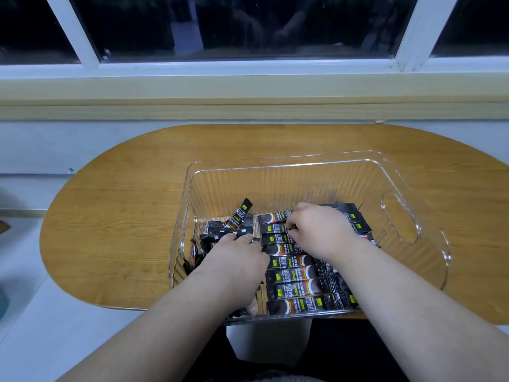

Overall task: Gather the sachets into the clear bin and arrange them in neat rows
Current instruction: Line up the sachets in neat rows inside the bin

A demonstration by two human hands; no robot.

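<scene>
Head view: both bare forearms reach forward from the bottom of the picture, and both hands are down inside the clear bin [407,216].
Clear bin: ribbed, see-through walls with a cut-out handle on its right side; it stands on the oval wooden table [124,216], its near wall right at the table's near edge.
Sachet row [294,272]: black stick sachets lie flat, side by side, each with its long side running left to right, filling the middle of the bin floor from the far part to the near wall.
Second row [355,220]: more black sachets with yellow tags lie to the right of the first row, partly hidden under the right wrist.
Loose sachets [220,232]: a jumbled heap in the bin's left part.
Tilted sachet [241,213]: one stick stands up at a slant from the far end of that heap.
Right hand [316,230]: knuckles up and fingers curled, fingertips pinching the pinched sachet [272,229] in the far part of the row.
Left hand [237,261]: palm down on the heap, thumb near the near wall, fingertips buried among the sticks; I cannot tell whether it grips any.
Behind the table: a pale window sill [248,106] and a dark window [248,28] with white frames.
</scene>
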